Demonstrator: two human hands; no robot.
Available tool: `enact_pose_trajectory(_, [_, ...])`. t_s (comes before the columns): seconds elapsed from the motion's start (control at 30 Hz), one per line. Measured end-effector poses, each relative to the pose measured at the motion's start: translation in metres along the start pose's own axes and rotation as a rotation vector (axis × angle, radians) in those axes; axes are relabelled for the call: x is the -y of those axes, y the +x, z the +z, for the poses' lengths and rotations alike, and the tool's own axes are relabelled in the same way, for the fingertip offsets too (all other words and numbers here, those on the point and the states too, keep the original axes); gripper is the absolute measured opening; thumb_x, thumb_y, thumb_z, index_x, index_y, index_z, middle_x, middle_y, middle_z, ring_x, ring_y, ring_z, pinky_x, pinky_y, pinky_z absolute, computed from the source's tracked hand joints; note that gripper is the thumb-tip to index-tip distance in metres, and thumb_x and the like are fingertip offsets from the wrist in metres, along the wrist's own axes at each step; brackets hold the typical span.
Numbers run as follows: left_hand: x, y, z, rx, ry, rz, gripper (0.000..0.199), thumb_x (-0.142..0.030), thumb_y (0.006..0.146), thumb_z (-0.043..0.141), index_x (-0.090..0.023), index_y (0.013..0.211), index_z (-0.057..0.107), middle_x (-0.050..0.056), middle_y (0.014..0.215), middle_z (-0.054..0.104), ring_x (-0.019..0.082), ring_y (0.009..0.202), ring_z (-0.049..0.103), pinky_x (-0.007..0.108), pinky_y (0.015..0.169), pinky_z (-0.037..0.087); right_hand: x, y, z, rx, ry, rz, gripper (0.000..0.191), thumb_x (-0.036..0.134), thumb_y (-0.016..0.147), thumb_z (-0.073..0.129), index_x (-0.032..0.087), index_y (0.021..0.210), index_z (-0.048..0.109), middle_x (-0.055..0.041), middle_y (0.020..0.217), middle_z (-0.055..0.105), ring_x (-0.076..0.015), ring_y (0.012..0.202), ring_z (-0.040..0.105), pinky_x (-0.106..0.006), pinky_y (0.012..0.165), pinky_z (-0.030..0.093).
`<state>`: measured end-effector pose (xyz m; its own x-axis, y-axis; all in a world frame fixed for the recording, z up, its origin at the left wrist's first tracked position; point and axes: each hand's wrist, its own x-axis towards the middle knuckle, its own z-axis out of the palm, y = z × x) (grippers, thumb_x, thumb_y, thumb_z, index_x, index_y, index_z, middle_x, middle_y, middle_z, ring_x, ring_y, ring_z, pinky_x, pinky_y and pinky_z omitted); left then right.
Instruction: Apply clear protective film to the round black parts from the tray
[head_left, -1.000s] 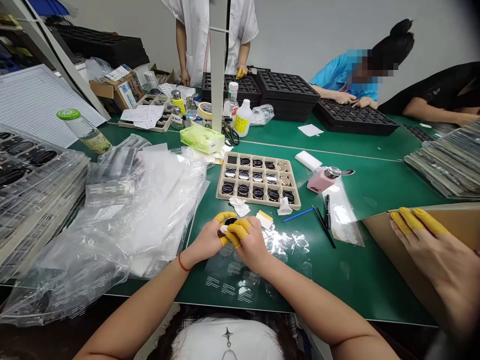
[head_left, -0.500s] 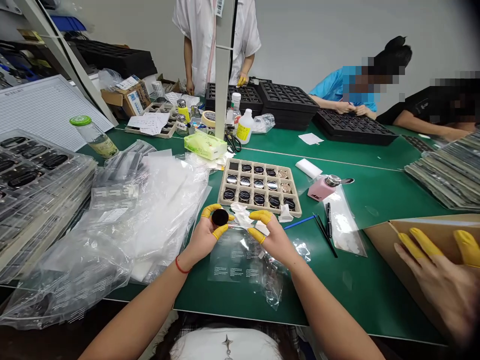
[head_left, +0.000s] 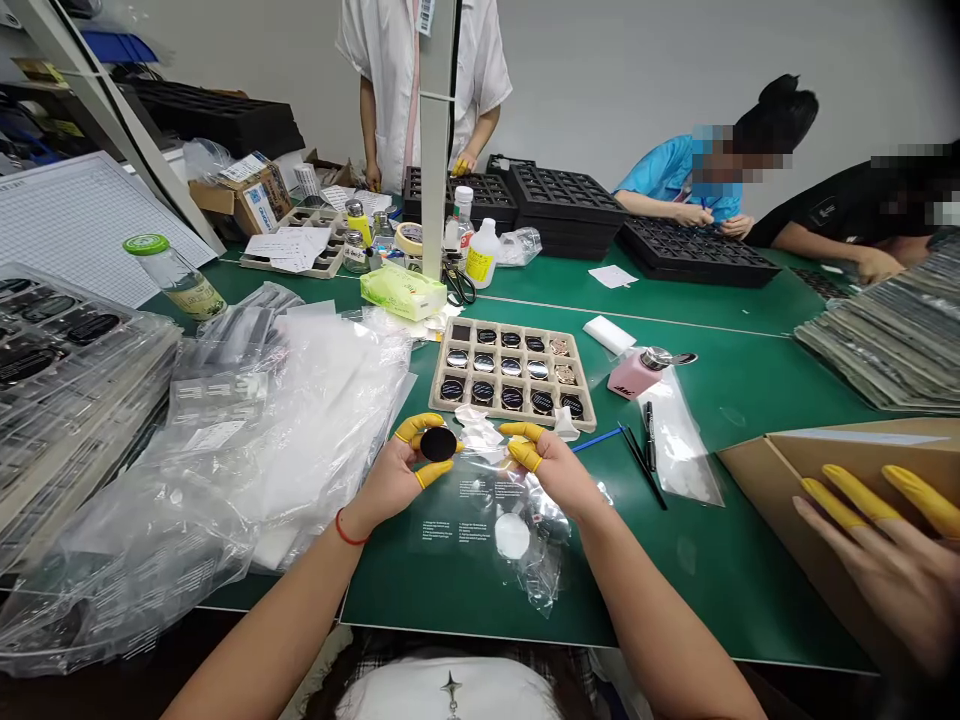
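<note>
My left hand (head_left: 403,468), in yellow finger cots, is closed around the edge of a round black watch face (head_left: 438,444). Across from it, my right hand (head_left: 546,460) has its yellow-tipped fingers drawn together; whatever is in them is too small to make out. Under my hands lie clear printed film sheets (head_left: 442,530), a white round disc (head_left: 512,537) and crumpled clear plastic (head_left: 541,585). Just beyond is a beige compartment tray (head_left: 437,393) of round watch faces, with crumpled white tissue (head_left: 477,428) at its near edge.
Plastic bags (head_left: 330,400) cover the left side, near stacked clear trays (head_left: 142,400). A pink pump bottle (head_left: 636,374), black pen (head_left: 649,437) and blue stick (head_left: 598,439) lie right. A co-worker's hand (head_left: 892,550) rests on a cardboard box (head_left: 780,490). Others work behind black trays (head_left: 566,215).
A white round disc now lies on the film below my right hand. My right fingers have come closer together. My left hand still holds the watch face; the view has shifted slightly.
</note>
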<state>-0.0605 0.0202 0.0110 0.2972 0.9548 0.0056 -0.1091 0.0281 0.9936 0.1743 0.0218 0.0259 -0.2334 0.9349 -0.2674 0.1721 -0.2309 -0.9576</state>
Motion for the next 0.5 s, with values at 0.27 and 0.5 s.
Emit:
enact_pose_trajectory(0.27, [0.002, 0.002, -0.001, 0.018, -0.049, -0.049, 0.049, -0.023, 0.070, 0.072, -0.022, 0.112, 0.046, 0.005, 0.107, 0.065, 0.023, 0.101, 0.065, 0.041, 0.096, 0.048, 0.007, -0.001, -0.016, -0.081, -0.151, -0.090, 0.024, 0.042, 0.081, 0.055, 0.021, 0.090, 0.065, -0.0039, 0.093, 0.065, -0.0181, 0.087, 0.057, -0.033, 0.080, 0.043])
enact_pose_trajectory(0.5, [0.004, 0.003, 0.001, 0.026, -0.016, -0.085, 0.050, -0.022, 0.071, 0.071, -0.022, 0.113, 0.045, 0.006, 0.109, 0.064, 0.021, 0.102, 0.065, 0.040, 0.097, 0.047, 0.007, -0.004, -0.017, -0.048, -0.232, -0.147, 0.013, 0.033, 0.078, 0.059, 0.020, 0.075, 0.059, -0.0024, 0.085, 0.062, -0.0168, 0.080, 0.055, -0.032, 0.076, 0.043])
